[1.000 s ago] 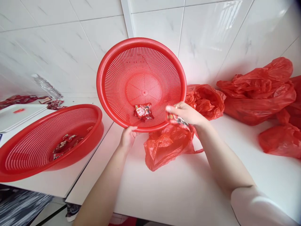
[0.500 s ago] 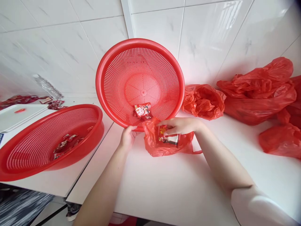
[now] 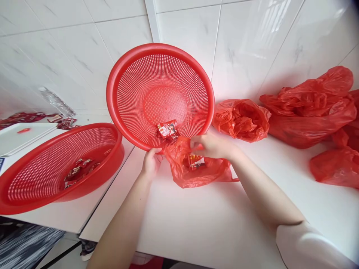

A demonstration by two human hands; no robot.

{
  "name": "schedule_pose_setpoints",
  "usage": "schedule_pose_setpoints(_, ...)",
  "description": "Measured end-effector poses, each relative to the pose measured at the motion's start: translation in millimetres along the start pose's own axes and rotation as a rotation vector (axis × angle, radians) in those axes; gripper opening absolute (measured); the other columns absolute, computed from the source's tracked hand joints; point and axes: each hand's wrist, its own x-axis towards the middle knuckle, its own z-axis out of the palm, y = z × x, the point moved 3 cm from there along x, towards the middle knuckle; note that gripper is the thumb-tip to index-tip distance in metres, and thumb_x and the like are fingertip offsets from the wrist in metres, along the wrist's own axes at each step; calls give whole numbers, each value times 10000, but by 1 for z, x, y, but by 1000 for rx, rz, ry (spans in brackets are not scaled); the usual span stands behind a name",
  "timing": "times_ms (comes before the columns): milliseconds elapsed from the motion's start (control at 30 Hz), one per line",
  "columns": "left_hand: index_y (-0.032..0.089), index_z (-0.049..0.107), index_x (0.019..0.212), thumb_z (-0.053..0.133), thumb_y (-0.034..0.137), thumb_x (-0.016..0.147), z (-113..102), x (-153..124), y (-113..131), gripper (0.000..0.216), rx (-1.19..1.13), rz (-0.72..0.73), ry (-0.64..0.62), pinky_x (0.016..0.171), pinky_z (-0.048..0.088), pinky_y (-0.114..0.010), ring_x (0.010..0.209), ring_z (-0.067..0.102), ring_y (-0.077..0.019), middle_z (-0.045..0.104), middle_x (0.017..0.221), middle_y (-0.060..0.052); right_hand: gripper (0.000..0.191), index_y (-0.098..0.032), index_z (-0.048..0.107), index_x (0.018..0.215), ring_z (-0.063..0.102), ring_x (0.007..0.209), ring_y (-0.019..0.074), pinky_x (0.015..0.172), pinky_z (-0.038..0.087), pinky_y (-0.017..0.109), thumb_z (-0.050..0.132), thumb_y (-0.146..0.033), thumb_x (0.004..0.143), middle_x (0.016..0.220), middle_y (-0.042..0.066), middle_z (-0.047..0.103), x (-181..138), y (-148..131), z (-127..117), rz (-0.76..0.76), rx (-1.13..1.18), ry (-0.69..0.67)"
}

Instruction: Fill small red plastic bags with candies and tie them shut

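Observation:
A red perforated plastic basket (image 3: 165,80) stands tilted toward me against the wall, with a few red snack packets (image 3: 167,129) low inside it. My left hand (image 3: 151,162) grips its bottom rim, thumb on top, beside the edge of a thin red plastic bag (image 3: 186,179). The bag lies open on the table just below the basket. In its mouth rests a red and white snack packet (image 3: 196,161). My right hand (image 3: 210,145) is over the bag's mouth near the basket's lower right rim, its fingers curled at the bag's upper edge. Their tips are partly hidden.
A second red basket (image 3: 112,138) with several packets stands at the left. Behind it are a white tray (image 3: 28,132) and a clear plastic bottle (image 3: 57,102). Filled red bags (image 3: 308,112) line the wall on the right, beside a smaller red bag (image 3: 242,121).
My right hand has let go of the packet, which now lies in the bag, and has risen slightly toward the basket. The tilted basket and the bag's edge have shifted a little left.

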Motion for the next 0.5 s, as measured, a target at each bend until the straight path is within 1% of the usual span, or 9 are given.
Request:
schedule_pose_setpoints(100, 167, 632, 564, 658, 273, 609, 1, -4, -2, 118, 24, -25, -15, 624, 464, -287, 586, 614, -165, 653, 580, -1, 103, -182, 591, 919, 601, 808, 168, 765, 457, 291, 507, -242, 918, 904, 57, 659, 2, -4, -9, -113, 84, 306)
schedule_pose_setpoints(167, 160, 634, 545, 675, 286, 614, 5, -9, -4, 149, 42, -39, -39, 592, 453, -292, 548, 593, -165, 636, 549, -3, 178, -176, 581, 1059, 606, 972, 197, 897, 462, 334, 483, -268, 942, 1047, 95, 646, 4, -3, -8, -151, 100, 458)
schedule_pose_setpoints(200, 156, 640, 548, 686, 281, 610, 9, -13, -5, 147, 50, -43, -55, 590, 455, -298, 551, 594, -170, 638, 551, -7, 254, -172, 562, 1153, 582, 1087, 218, 972, 441, 363, 498, -297, 942, 1156, 122, 619, 6, 0, -5, -148, 96, 489)
schedule_pose_setpoints(233, 152, 650, 561, 698, 269, 602, 13, -18, -6, 133, 56, -49, -71, 596, 464, -306, 566, 603, -181, 647, 565, -14, 360, -168, 524, 1254, 532, 1200, 242, 1037, 408, 396, 523, -333, 934, 1278, 150, 565, 8, 3, 0, -125, 88, 489)
schedule_pose_setpoints(300, 142, 695, 651, 719, 238, 597, 23, -27, -8, 113, 67, -62, -120, 645, 495, -329, 659, 650, -219, 696, 660, -36, 618, -173, 394, 1430, 384, 1371, 302, 1110, 340, 475, 588, -412, 895, 1491, 189, 380, 14, 10, 14, -27, 62, 422)
schedule_pose_setpoints(367, 146, 734, 834, 732, 219, 621, 34, -35, -11, 226, 73, -73, -185, 734, 524, -357, 825, 687, -267, 743, 842, -60, 804, -193, 261, 1524, 225, 1453, 363, 1121, 297, 554, 619, -474, 861, 1603, 190, 173, 19, 16, 28, 68, 23, 337)
schedule_pose_setpoints(400, 158, 732, 929, 732, 220, 644, 38, -38, -12, 292, 68, -79, -219, 782, 531, -373, 912, 688, -287, 748, 927, -66, 843, -197, 217, 1545, 161, 1469, 381, 1120, 282, 577, 608, -498, 862, 1623, 180, 110, 21, 17, 34, 87, 4, 300)
schedule_pose_setpoints(433, 175, 719, 1012, 726, 224, 670, 42, -41, -14, 346, 57, -84, -250, 825, 532, -391, 987, 679, -300, 745, 995, -68, 852, -191, 191, 1556, 120, 1476, 390, 1119, 275, 587, 580, -521, 875, 1630, 172, 92, 22, 17, 39, 83, -11, 271)
schedule_pose_setpoints(500, 201, 683, 1123, 705, 231, 707, 46, -43, -16, 417, 21, -87, -289, 873, 533, -423, 1066, 661, -314, 734, 1071, -69, 811, -173, 175, 1563, 159, 1463, 379, 1108, 300, 564, 485, -557, 920, 1614, 162, 189, 24, 12, 46, 38, -14, 231)
